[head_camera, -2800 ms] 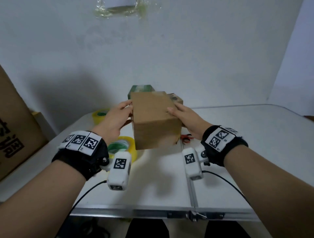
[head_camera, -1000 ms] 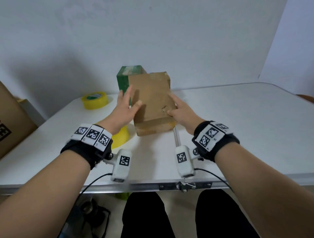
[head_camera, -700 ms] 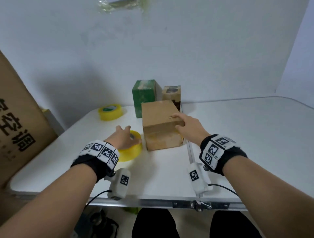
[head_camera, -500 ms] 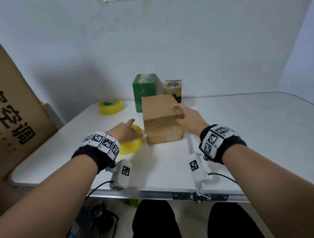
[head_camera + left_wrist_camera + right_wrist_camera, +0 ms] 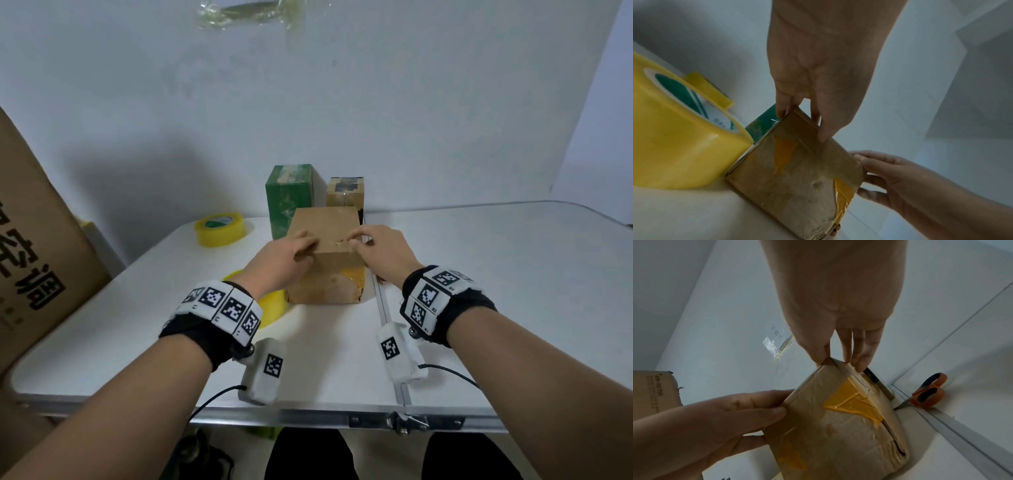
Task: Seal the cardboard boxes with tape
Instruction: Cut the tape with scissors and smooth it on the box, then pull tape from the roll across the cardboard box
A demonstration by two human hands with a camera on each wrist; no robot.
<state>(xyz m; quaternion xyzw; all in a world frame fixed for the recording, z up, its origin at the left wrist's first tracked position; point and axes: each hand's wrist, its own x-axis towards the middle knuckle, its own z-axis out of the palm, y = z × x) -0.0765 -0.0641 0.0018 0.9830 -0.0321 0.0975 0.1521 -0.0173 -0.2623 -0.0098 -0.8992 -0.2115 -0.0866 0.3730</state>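
A creased brown box (image 5: pixel 325 260) patched with yellow tape stands on the white table (image 5: pixel 496 274), gripped at its near top corners by the left hand (image 5: pixel 279 262) and right hand (image 5: pixel 382 251), a tape roll (image 5: pixel 674 141) touching its left side.

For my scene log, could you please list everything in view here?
Cardboard box: 1, brown, table centre, held.
Tape rolls: 2, yellow; far left, beside box.
Green box: 1, behind.
Small box: 1, brown, taped, behind.
Scissors: 1, orange handles, right of box.
Large carton: 1, brown, left.
Table: 1, white.
Hands: left hand, right hand, both grip the box's near top edge.
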